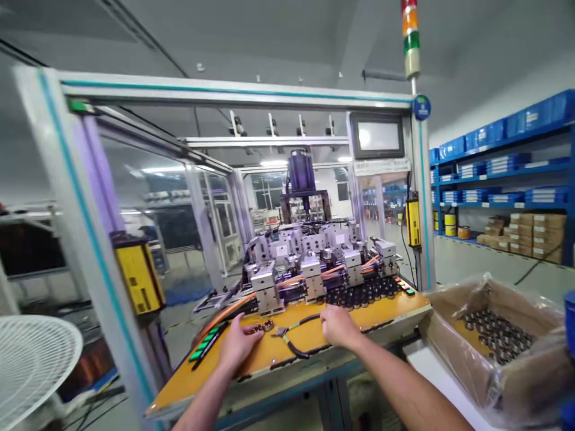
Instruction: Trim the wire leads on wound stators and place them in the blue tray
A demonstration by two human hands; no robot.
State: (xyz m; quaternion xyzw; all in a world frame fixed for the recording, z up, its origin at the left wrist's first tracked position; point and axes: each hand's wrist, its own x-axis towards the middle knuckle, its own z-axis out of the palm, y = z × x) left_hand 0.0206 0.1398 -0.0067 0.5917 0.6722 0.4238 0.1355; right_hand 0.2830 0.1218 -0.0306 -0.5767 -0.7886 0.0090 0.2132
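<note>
My left hand (239,342) is low over the left part of the orange tabletop (372,316), thumb and fingers apart around a few small round metal parts (268,325). It touches or nearly touches them; I cannot tell which. My right hand (340,326) is closed, knuckles up, near the middle of the table. What its fingers hold is hidden. Between the hands lie pliers (296,352) with black and green handles spread; one handle's end meets my right fingers. Behind the right hand, many dark round parts (366,293) stand in rows before the machine's metal fixtures (312,276).
Green push buttons (205,345) line the left table edge; more coloured buttons (405,286) are at the right. A plastic-lined carton (453,359) of metal parts stands at the right. Yellow sensor units (140,278) are on the frame posts. A white fan guard (38,353) is far left.
</note>
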